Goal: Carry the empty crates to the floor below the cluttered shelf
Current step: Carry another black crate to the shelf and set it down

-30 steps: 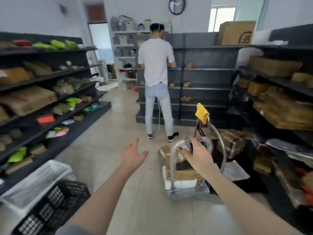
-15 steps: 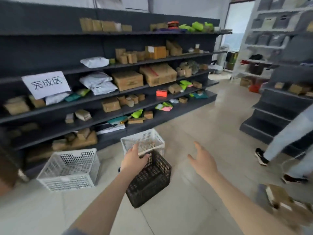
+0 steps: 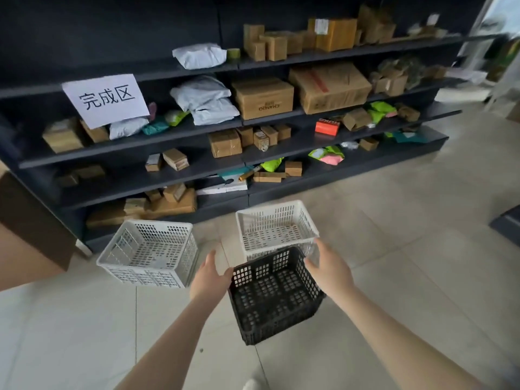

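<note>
A black slotted crate (image 3: 274, 294) stands empty on the tiled floor in front of me. Behind it and touching it, a white crate (image 3: 277, 228) rests, also empty. A second white crate (image 3: 150, 253) sits to the left, near the foot of the dark cluttered shelf (image 3: 225, 128). My left hand (image 3: 209, 278) is at the black crate's left rim, fingers apart, holding nothing. My right hand (image 3: 327, 270) hovers at its right rim, by the white crate's near right corner, fingers spread.
The shelf holds many cardboard boxes, white mailer bags and a paper sign (image 3: 105, 99). A large brown carton (image 3: 31, 229) juts in at the left edge. Another dark shelf base (image 3: 506, 220) shows at the right. Pale tiled floor (image 3: 394, 235) stretches right and toward me.
My view has swung from the aisle with the trolley to the shelf and come closer to the crates. Both hands have dropped to either side of the black crate.
</note>
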A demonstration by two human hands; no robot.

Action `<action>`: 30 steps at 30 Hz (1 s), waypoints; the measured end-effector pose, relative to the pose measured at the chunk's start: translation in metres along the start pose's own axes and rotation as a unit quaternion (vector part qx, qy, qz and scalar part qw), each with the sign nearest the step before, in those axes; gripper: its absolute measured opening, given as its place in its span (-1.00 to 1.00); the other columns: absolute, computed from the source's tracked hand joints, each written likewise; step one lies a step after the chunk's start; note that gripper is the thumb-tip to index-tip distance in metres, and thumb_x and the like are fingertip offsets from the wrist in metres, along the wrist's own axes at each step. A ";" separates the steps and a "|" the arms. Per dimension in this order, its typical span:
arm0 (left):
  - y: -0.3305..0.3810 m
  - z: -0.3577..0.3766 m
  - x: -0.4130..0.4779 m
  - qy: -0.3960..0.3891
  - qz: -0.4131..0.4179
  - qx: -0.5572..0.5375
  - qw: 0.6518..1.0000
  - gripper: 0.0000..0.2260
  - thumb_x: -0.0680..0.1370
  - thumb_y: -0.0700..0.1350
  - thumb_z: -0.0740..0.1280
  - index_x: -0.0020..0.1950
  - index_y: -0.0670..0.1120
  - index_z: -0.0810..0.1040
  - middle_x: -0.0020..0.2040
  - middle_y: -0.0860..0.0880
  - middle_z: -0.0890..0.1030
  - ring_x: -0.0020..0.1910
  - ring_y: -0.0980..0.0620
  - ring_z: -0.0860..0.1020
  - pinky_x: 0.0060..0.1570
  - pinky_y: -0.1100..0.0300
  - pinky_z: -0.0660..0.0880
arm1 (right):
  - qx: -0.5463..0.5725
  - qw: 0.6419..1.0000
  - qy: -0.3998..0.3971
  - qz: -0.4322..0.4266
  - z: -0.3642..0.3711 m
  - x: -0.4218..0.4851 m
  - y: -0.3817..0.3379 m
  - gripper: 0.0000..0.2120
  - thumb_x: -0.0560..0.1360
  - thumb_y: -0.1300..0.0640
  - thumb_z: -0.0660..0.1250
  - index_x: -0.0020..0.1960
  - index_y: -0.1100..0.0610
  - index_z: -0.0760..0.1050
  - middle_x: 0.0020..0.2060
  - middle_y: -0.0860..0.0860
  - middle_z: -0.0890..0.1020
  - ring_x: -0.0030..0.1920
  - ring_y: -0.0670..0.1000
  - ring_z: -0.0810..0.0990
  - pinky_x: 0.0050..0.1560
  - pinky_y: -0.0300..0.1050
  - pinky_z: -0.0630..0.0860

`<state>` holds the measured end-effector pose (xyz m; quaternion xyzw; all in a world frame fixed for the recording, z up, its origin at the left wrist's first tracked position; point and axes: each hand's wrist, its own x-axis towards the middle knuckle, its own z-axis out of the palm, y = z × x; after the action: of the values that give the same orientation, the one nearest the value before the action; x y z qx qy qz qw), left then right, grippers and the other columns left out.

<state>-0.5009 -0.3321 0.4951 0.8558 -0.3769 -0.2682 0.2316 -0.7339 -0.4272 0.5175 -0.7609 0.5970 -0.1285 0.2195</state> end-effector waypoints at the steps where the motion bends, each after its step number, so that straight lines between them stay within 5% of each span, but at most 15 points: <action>1: -0.004 0.007 0.018 -0.005 -0.013 0.001 1.000 -0.36 0.52 0.04 0.30 0.54 -0.03 0.13 0.46 -0.10 0.38 0.38 -0.15 0.42 0.27 -0.02 0.44 | -0.003 1.000 -0.008 0.001 0.011 0.018 0.000 -0.44 0.50 -0.02 0.25 0.45 0.09 0.22 0.33 0.05 0.48 0.28 0.09 0.49 0.18 -0.02 0.47; 15: -0.074 0.129 0.249 -0.079 -0.177 0.038 0.980 -0.35 0.53 -0.04 0.30 0.54 -0.10 0.10 0.41 -0.21 0.42 0.38 -0.19 0.40 0.32 -0.04 0.38 | -0.002 0.986 -0.118 0.122 0.184 0.239 0.069 -0.44 0.46 0.00 0.31 0.41 0.11 0.29 0.25 0.08 0.54 0.24 0.11 0.52 0.21 -0.01 0.49; 22: -0.160 0.242 0.292 -0.118 -0.312 0.044 0.942 -0.35 0.52 -0.13 0.34 0.53 -0.18 0.11 0.35 -0.31 0.43 0.36 -0.26 0.40 0.30 -0.08 0.38 | -0.015 0.966 -0.194 0.173 0.316 0.288 0.160 -0.35 0.49 0.05 0.32 0.48 0.19 0.15 0.38 0.16 0.40 0.38 0.13 0.37 0.38 -0.02 0.33; 30: -0.237 0.367 0.371 -0.119 -0.323 0.092 0.934 -0.33 0.52 -0.09 0.34 0.53 -0.20 0.09 0.40 -0.30 0.38 0.38 -0.29 0.35 0.27 -0.13 0.38 | -0.073 0.959 -0.185 0.202 0.441 0.359 0.296 -0.23 0.40 0.04 0.43 0.47 0.21 0.14 0.36 0.21 0.39 0.34 0.22 0.39 0.31 0.10 0.40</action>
<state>-0.3977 -0.5439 -0.0270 0.9107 -0.1284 -0.3925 0.0061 -0.6928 -0.7507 -0.0342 -0.6485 0.6950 0.1056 0.2920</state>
